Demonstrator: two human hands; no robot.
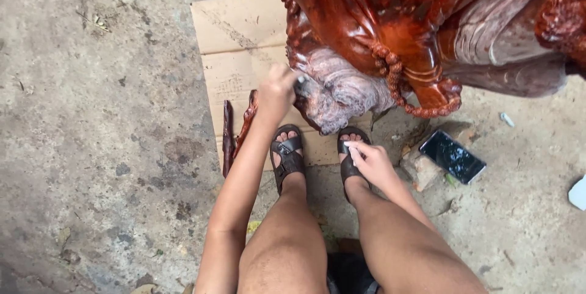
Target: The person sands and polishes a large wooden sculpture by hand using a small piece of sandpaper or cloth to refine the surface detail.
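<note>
Our knees fill the lower frame; above them our right hand [372,163] pinches a small white scrap [353,149] over a sandal [350,161]. Farther up, our left hand [276,91], closed on a tool [300,81], touches the red carving [390,37] on cardboard [241,43].

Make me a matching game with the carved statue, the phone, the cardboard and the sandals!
Things:
1. wooden statue
2. phone
3. cardboard
4. sandals

Descriptions:
A. flat and tan, under the statue
B. dark straps, on the feet
C. glossy reddish-brown, carved
D. black and shiny, lying on the concrete at the right

Pairs: 1-C, 2-D, 3-A, 4-B
</note>
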